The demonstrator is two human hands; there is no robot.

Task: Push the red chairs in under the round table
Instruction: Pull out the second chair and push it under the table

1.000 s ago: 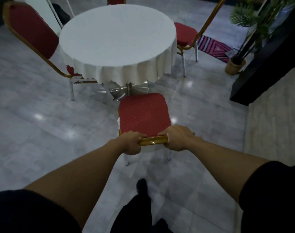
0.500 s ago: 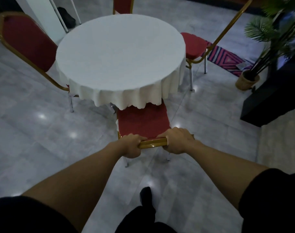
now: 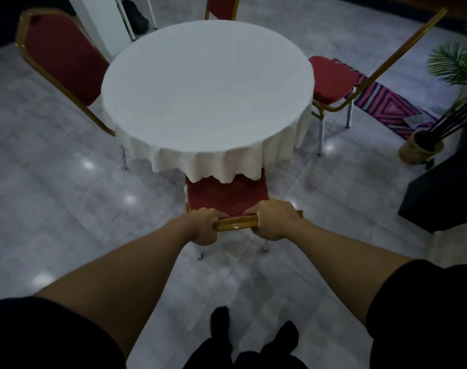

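Note:
A round table [image 3: 208,86] with a white cloth stands in the middle of the view. Directly in front of me is a red chair [image 3: 227,194] with a gold frame; the far part of its seat lies under the cloth's hem. My left hand [image 3: 204,226] and my right hand [image 3: 273,219] both grip the gold top rail of its backrest. A second red chair [image 3: 62,55] stands at the table's left, a third red chair [image 3: 331,78] at the right with its seat partly out, and a fourth red chair [image 3: 221,6] shows behind the table.
A potted palm [image 3: 424,146] stands at the right, beside a dark cabinet [image 3: 445,193]. A striped rug [image 3: 392,107] lies behind the right chair. A white pillar [image 3: 102,20] rises at the back left. The floor is grey tile; my feet show below.
The near chair has slid forward; its seat went from fully exposed to partly under the cloth. I stepped closer to the table, both hands staying on the rail.

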